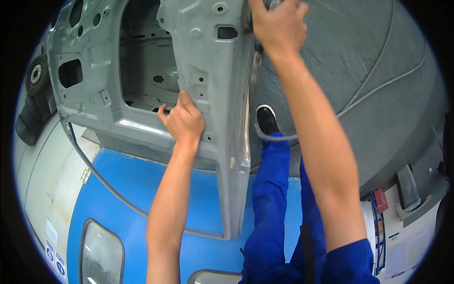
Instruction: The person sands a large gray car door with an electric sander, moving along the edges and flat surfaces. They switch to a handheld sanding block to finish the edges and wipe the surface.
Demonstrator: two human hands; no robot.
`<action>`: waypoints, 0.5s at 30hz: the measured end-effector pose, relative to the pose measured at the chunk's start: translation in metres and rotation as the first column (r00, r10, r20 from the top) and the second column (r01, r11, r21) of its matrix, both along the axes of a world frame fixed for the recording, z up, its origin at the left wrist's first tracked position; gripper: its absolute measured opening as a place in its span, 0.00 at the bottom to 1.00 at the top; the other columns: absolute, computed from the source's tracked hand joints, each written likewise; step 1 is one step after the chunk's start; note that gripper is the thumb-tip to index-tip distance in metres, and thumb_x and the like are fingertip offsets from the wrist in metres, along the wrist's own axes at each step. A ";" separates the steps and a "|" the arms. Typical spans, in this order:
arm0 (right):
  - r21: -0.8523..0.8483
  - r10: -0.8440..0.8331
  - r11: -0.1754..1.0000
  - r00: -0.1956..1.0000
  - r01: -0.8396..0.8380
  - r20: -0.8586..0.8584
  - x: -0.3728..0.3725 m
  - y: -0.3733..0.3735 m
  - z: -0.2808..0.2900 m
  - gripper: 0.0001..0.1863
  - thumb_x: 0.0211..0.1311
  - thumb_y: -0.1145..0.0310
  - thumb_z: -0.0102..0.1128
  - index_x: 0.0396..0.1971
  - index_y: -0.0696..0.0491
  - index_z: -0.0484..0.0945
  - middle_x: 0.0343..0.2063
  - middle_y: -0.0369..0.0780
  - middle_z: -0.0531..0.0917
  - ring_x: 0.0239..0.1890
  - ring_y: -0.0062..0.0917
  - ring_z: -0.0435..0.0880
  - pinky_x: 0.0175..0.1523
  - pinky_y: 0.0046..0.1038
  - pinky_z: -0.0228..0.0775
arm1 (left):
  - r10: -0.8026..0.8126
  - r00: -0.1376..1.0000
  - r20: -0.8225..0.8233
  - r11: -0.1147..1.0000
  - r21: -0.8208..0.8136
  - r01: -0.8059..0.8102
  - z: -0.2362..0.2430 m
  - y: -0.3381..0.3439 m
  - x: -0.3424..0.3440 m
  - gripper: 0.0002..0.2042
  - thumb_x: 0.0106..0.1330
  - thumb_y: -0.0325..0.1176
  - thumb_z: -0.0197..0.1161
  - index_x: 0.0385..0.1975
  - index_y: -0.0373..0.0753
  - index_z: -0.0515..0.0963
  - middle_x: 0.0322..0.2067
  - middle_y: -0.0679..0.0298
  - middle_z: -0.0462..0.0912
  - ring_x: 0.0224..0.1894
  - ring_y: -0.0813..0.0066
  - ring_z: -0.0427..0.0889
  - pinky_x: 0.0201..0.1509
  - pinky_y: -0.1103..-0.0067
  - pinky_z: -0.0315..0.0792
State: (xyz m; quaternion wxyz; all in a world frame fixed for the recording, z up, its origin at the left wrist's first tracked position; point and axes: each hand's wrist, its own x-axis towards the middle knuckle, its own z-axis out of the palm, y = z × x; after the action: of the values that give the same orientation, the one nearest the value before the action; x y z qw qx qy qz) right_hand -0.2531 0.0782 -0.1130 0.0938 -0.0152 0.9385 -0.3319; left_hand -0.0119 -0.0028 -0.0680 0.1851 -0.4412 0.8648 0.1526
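Reaching up from the lower edge, both bare forearms leave blue sleeves and blue trousers (269,208), with a black shoe (267,119) planted on the grey floor (378,71) between the arms. Left of the left forearm lies a blue panel (127,189) with a rounded window opening (101,253), and a thin grey hose (378,87) curves across the floor right of the right forearm. The left hand (182,120) rests with curled fingers hooked over the lower rim of the large opening in the unpainted grey car door shell (213,85), thumb side toward the opening. The door stands on edge, its long narrow rear edge running from just right of the left wrist up to the right hand (279,23). That hand is closed around a tool at the door's upper edge; the tool is mostly hidden by the fingers. Beyond the door's left end sits a black wheel (37,73).
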 end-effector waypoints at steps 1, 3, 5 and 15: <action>0.011 -0.012 1.000 1.000 0.012 0.009 -0.012 -0.006 0.005 0.34 0.64 0.47 0.63 0.59 0.57 0.70 0.53 0.57 0.75 0.48 0.60 0.82 0.55 0.55 0.74 | -0.002 1.000 -0.001 1.000 0.004 0.002 0.000 0.000 0.000 0.40 0.83 0.49 0.23 0.24 0.30 0.82 0.11 0.56 0.76 0.30 0.55 0.81 0.73 0.62 0.53; 0.027 -0.028 0.999 0.999 0.028 0.032 -0.026 -0.019 0.015 0.32 0.64 0.47 0.62 0.58 0.57 0.71 0.53 0.56 0.75 0.47 0.60 0.82 0.54 0.55 0.74 | -0.005 1.000 0.007 1.000 -0.004 0.005 -0.001 -0.001 0.003 0.40 0.83 0.49 0.23 0.25 0.29 0.83 0.11 0.56 0.76 0.30 0.55 0.81 0.73 0.62 0.53; 0.018 0.012 1.000 0.992 -0.015 0.128 0.005 -0.003 0.017 0.35 0.62 0.44 0.63 0.59 0.56 0.70 0.54 0.54 0.74 0.49 0.57 0.81 0.55 0.53 0.74 | -0.007 1.000 0.023 1.000 0.006 0.007 -0.002 -0.002 0.004 0.39 0.83 0.49 0.23 0.31 0.29 0.83 0.11 0.57 0.76 0.29 0.56 0.82 0.74 0.61 0.52; -0.018 0.091 0.996 0.975 -0.089 0.202 0.074 0.034 0.016 0.33 0.61 0.47 0.65 0.59 0.51 0.68 0.50 0.55 0.72 0.36 0.61 0.84 0.41 0.55 0.79 | -0.006 1.000 0.010 1.000 0.013 0.006 -0.005 -0.002 0.013 0.37 0.83 0.48 0.25 0.41 0.29 0.85 0.11 0.58 0.77 0.28 0.56 0.82 0.74 0.59 0.51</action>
State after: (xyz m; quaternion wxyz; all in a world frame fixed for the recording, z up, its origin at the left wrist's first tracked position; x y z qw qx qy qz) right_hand -0.1790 0.1121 -0.0968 0.2038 -0.0241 0.9209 -0.3314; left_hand 0.0008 -0.0043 -0.0730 0.1926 -0.4383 0.8641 0.1554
